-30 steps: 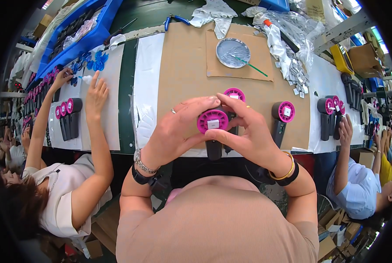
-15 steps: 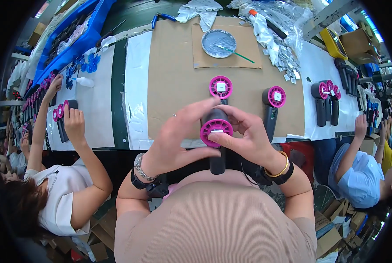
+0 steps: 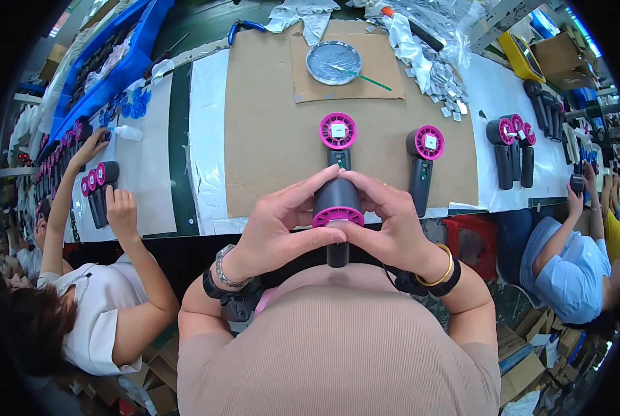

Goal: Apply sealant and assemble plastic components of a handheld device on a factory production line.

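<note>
A black handheld fan [image 3: 337, 195] with a magenta grille is held between my two hands, its handle pointing down towards me. My left hand [image 3: 280, 219] wraps the left side of the fan's head, and my right hand [image 3: 391, 220] wraps the right. Both thumbs press at the middle of the grille, mostly covering a pale piece there. On the cardboard just beyond lies a second fan [image 3: 338, 131] with a white square on its grille and green parts showing in its handle. A third fan [image 3: 427, 143] lies to the right, also with a white square.
A round dish [image 3: 333, 63] of grey paste with a green stick [image 3: 372, 82] sits on a cardboard piece. Small grey squares [image 3: 449, 93] lie scattered at back right. More fans [image 3: 510, 149] stand farther right. Co-workers sit either side; a blue crate [image 3: 105, 62] is far left.
My left hand has closed in around the fan's head, and its thumb has come onto the grille beside the right thumb. The fan has tilted so the grille shows less.
</note>
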The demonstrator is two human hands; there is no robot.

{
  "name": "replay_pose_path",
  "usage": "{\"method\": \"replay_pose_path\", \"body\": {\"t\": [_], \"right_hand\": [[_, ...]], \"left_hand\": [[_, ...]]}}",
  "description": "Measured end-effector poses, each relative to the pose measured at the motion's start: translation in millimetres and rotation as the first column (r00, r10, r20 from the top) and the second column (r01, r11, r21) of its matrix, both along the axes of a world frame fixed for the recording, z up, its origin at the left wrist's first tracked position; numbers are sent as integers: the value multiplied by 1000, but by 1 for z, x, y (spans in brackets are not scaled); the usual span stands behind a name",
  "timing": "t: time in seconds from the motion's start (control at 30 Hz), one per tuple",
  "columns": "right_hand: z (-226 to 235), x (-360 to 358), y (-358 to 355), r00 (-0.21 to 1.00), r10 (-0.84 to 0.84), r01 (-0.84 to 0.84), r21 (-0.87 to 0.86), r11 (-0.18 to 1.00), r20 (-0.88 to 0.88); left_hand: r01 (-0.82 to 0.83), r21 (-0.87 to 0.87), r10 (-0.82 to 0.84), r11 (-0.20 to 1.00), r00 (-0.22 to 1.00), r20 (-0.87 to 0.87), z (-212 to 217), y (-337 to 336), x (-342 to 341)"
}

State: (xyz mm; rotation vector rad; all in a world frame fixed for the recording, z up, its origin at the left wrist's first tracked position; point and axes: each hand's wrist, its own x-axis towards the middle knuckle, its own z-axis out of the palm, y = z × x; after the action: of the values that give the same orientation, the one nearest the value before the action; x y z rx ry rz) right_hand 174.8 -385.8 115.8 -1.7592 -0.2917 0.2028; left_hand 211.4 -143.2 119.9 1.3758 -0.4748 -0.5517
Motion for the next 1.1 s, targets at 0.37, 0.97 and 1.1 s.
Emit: {"method": "replay_pose_path", "body": {"t": [0.37,0.97,1.1], "right_hand": [[2,26,13,975,-12,72,268,961,-221],[-4,27,-74,880,-475,475,-75,877,31],[-1,27,-80,846,-532,533,-76,843,31]], "left_hand": [[-15,-120,0,993,992,-130,3,-8,16],[-386,372,352,844,922,159,-39,27,81],[-533,517,264,670,821,506,-34,33,78]]}}
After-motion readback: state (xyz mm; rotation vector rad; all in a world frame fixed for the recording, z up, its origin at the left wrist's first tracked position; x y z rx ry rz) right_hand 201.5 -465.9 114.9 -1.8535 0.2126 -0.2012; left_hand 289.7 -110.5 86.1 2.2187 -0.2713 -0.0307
